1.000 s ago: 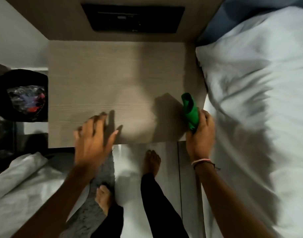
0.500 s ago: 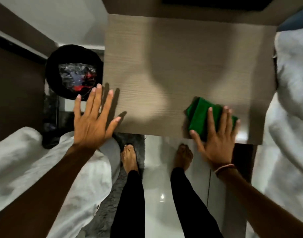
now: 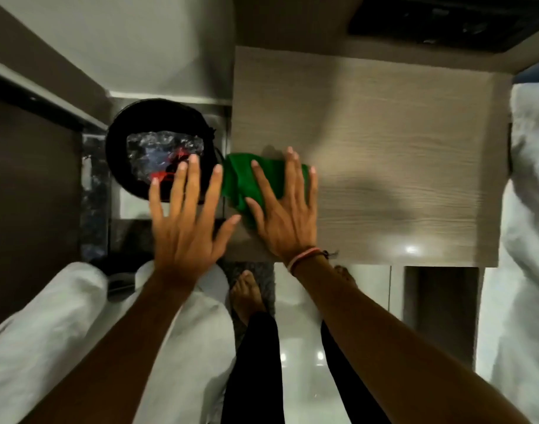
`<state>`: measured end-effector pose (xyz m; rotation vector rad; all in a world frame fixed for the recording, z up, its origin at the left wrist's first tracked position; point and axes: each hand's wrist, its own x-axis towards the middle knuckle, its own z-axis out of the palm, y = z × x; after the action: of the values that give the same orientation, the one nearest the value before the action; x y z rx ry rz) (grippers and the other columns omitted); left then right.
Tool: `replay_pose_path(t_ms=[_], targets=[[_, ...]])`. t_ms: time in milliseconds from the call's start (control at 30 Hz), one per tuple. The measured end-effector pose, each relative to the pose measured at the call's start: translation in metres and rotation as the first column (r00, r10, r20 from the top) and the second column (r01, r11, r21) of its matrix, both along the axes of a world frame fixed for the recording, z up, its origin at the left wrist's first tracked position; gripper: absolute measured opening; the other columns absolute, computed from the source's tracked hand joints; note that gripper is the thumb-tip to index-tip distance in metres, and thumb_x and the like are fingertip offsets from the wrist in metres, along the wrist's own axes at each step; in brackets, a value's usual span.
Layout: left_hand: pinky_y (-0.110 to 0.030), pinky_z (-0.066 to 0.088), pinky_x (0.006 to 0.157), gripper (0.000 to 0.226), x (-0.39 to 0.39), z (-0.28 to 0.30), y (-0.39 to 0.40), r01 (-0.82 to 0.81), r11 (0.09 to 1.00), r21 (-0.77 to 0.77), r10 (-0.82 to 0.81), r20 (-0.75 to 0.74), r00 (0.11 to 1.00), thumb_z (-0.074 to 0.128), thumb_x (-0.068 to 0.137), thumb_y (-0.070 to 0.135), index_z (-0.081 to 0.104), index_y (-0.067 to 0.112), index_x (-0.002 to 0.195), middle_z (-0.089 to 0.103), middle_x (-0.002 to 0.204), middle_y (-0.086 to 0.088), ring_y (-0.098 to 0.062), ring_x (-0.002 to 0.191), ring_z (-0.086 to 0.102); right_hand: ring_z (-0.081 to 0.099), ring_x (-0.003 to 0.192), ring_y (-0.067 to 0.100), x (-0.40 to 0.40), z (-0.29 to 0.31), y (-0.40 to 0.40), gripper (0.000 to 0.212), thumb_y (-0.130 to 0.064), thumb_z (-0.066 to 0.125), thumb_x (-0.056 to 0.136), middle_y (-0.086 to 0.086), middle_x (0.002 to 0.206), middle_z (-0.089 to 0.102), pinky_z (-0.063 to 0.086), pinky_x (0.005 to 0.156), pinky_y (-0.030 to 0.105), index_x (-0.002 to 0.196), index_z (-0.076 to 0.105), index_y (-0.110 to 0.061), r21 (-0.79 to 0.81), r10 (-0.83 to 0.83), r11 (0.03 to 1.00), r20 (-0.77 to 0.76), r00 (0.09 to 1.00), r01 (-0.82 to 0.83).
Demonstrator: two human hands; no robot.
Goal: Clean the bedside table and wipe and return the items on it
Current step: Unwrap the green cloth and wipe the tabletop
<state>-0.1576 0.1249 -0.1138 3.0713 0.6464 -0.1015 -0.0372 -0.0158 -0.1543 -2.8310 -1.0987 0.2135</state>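
Observation:
The bedside table [image 3: 399, 154] is a pale wood-grain top with nothing standing on it. A green cloth [image 3: 239, 180] lies at its left front edge and hangs slightly past the side. My right hand [image 3: 282, 209] presses flat on the cloth with fingers spread, a pink band on the wrist. My left hand [image 3: 187, 221] hovers open with spread fingers just off the table's left edge, above the bin, holding nothing.
A black round bin [image 3: 161, 148] with crumpled plastic and red scraps stands on the floor left of the table. White bedding [image 3: 531, 209] lies to the right, more white fabric [image 3: 78, 332] at lower left. My bare feet [image 3: 247, 292] stand on glossy floor below the table's front edge.
My right hand slid the green cloth from the table's right front corner across to its left edge. My left hand stayed open beside the left edge. The view shifted leftward.

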Motion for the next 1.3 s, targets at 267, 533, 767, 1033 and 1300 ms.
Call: replay_pose_path(t_ms=[267,533,767,1033,1300], targets=[[-0.064,0.014,0.119,0.072,0.133,-0.011,-0.073,0.213,0.970,-0.115,-0.203,0.088,0.975,0.027,0.101,0.061,0.019,0.018,0.158,0.017,0.164,-0.020,-0.035,0.152,0.018,0.039,0.140,0.044,0.119,0.001,-0.238,0.056,-0.047,0.033,0.104,0.026,0.150,0.043,0.020,0.120,0.062,0.154,0.038,-0.023,-0.131,-0.511,0.835,0.179,0.841,0.535],[-0.064,0.013,0.119,0.074,0.191,-0.028,-0.138,0.190,0.970,-0.153,-0.179,0.080,0.981,0.019,0.100,0.063,0.013,0.019,0.159,0.012,0.165,-0.021,-0.036,0.152,0.015,0.017,0.154,0.034,0.197,-0.003,-0.274,0.056,-0.043,0.026,0.106,0.021,0.165,0.021,0.015,0.123,0.056,0.158,0.028,-0.023,-0.023,-0.568,0.815,0.170,0.805,0.579],[-0.062,0.009,0.121,0.071,0.168,-0.023,-0.066,-0.062,0.995,-0.074,0.064,0.029,0.998,0.014,0.101,0.062,0.007,0.022,0.159,0.009,0.167,-0.016,-0.031,0.155,0.008,0.016,0.154,0.037,0.159,-0.009,-0.135,0.078,-0.072,0.033,0.094,0.024,0.164,0.019,0.007,0.124,0.056,0.157,0.033,-0.025,0.084,-0.333,0.942,0.092,0.938,0.326],[-0.063,0.011,0.120,0.068,0.077,-0.013,0.050,-0.172,0.980,0.096,0.174,-0.015,0.985,0.019,0.102,0.060,0.008,0.024,0.159,0.010,0.166,-0.015,-0.031,0.154,0.009,0.012,0.155,0.033,0.053,-0.010,0.074,0.067,-0.062,0.032,0.100,0.020,0.166,0.016,0.007,0.124,0.056,0.158,0.026,-0.029,0.106,0.098,0.990,-0.019,0.995,-0.095],[-0.063,0.007,0.121,0.071,0.108,-0.008,0.044,-0.058,0.998,0.025,0.058,0.004,0.998,0.018,0.101,0.063,0.002,0.025,0.159,0.005,0.167,-0.017,-0.032,0.155,0.005,0.018,0.155,0.031,0.100,-0.016,0.041,0.063,-0.057,0.034,0.101,0.016,0.166,0.022,0.014,0.123,0.056,0.156,0.033,-0.027,0.098,0.009,0.995,0.042,0.999,-0.013]])
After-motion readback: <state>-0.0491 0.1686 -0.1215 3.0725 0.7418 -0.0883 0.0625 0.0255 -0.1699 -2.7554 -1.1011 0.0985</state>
